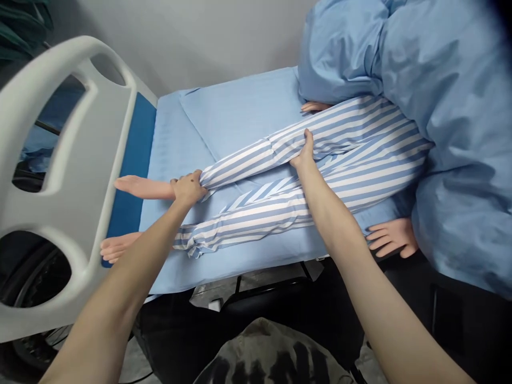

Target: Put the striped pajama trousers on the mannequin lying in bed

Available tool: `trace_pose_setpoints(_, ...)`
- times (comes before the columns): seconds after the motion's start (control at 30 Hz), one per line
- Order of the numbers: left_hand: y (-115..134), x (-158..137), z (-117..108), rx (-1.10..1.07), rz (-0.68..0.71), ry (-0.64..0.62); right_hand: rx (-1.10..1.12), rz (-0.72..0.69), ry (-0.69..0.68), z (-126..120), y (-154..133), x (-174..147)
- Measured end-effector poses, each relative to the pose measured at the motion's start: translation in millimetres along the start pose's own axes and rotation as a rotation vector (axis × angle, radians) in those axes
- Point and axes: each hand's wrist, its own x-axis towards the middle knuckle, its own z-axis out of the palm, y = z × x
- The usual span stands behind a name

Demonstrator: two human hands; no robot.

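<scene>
A manikin in blue-and-white striped trousers (372,173) lies on a bed with a light blue sheet (240,101). My left hand (188,188) is wrapped round the ankle of its far leg, at the trouser cuff; the bare far foot (138,186) points to the footboard. Near the knee of that same leg, my right hand (304,152) grips from the near side, thumb up against the cloth and its other fingers hidden beneath. The near leg rests on the sheet, with its bare foot (120,246) partly behind my left forearm.
A white footboard (102,114) with a blue panel stands at the left. Blue bedding (452,106) covers the manikin's upper body at the right, and a manikin hand (394,237) sticks out from under it. Wheels (40,277) show behind the footboard. A grey wall backs the bed.
</scene>
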Motion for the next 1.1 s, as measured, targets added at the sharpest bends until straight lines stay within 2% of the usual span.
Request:
trace_pose_setpoints(0.07,-0.5,-0.2,-1.2,-0.019,-0.005,-0.007,-0.077,-0.061,0.123,3.2,0.7,-0.3)
trace_pose_setpoints(0.13,-0.4,0.2,-4.7,-0.051,-0.021,-0.026,-0.140,-0.123,0.176,6.8,-1.4,-2.7)
trace_pose_setpoints(0.3,7.5,-2.7,-20.0,-0.203,-0.025,0.021,-0.183,-0.185,0.087,16.7,-20.2,-21.5)
trace_pose_setpoints(0.37,14.9,-7.8,-31.4,-0.261,-0.015,0.083,-0.099,-0.184,0.023,22.0,-31.1,-32.5)
trace_pose_setpoints(0.53,44.7,-20.4,-56.6,-0.269,-0.005,0.215,0.336,-0.102,-0.167,32.2,-57.2,-52.2)
trace_pose_setpoints(0.63,70.1,-22.1,-48.2,-0.300,0.020,0.231,0.402,-0.053,-0.163,34.3,-64.5,-55.3)
trace_pose_setpoints(0.83,111.4,-21.9,-7.8,-0.413,-0.032,0.234,0.250,-0.099,-0.159,33.2,-61.6,-49.8)
trace_pose_setpoints(1.0,107.6,-18.2,-7.4,-0.400,-0.021,0.204,0.411,-0.010,-0.337,24.3,-61.5,-40.0)
trace_pose_setpoints(1.1,97.1,-13.2,-13.9,-0.387,0.008,0.194,0.338,-0.030,-0.306,23.0,-60.2,-38.6)
